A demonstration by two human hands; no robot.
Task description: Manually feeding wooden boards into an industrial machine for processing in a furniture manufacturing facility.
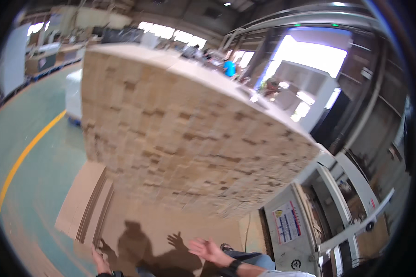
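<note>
Cardboard (80,201): lower left, beside the tall pile (194,143), whose face is blurred
Left hand (99,262): near it, wrist cropped; grip cannot be told
Right hand (208,250): released, empty, spread

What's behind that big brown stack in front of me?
Past its top edge, a person in blue and a bright opening show. Anything lower behind the stack is covered, so I can't tell.

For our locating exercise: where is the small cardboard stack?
The small cardboard stack is in the head view's lower left, between the left hand and the tall pile.
</note>
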